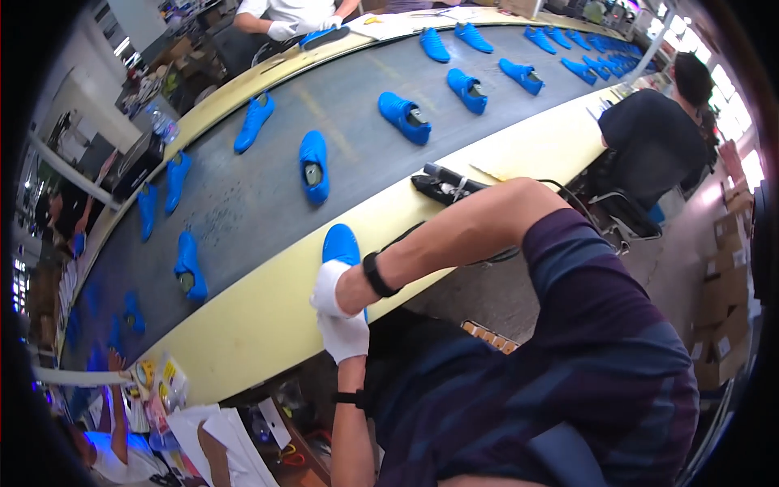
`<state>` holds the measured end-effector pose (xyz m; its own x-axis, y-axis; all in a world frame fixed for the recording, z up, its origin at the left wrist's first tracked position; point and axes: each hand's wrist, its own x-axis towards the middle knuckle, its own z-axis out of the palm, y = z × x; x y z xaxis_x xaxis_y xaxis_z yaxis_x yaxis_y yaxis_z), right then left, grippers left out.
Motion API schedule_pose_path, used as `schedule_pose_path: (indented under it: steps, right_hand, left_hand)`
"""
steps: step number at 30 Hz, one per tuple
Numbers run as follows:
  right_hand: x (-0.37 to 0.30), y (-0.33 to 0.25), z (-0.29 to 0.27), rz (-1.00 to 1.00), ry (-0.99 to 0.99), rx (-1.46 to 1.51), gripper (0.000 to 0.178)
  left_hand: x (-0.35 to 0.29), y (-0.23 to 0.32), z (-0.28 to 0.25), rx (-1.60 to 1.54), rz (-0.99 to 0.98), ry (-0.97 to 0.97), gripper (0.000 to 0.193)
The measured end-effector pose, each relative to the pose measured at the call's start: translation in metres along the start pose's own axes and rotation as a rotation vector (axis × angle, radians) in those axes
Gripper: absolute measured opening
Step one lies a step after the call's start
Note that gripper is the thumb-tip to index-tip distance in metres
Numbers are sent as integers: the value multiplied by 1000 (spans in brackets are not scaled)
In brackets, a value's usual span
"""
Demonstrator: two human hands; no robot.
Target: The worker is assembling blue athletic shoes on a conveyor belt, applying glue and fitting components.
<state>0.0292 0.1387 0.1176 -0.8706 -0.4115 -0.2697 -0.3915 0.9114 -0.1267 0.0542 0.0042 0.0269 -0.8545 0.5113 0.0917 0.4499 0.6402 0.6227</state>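
Observation:
A blue shoe (341,243) is at the near edge of the cream-coloured ledge, its toe pointing away from me. My right hand (329,290), in a white glove, is closed over the middle of the shoe and hides much of it. Just below it, my left hand (344,336), also gloved in white, grips the heel end. A thin strip of blue shows beside the left hand. Most of the fingers on both hands are hidden. Each of my wrists has a black band.
A grey conveyor belt (268,195) beyond the ledge carries several blue shoes, the nearest a shoe (313,168). A black tool (445,187) with a cable lies on the ledge near my right forearm. Across the belt a gloved person holds a shoe (324,37); another person (657,126) sits right.

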Motion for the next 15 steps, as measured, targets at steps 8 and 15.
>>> schedule_pose_path:
  steps: [8, 15]
  right_hand:
    - [-12, -3, 29, 310, 239, 404, 22]
    - [-49, -22, 58, 435, 606, 456, 11]
  left_hand:
    - [15, -4, 14, -85, -92, 50, 41]
    - [18, 14, 8, -72, -192, 3, 53]
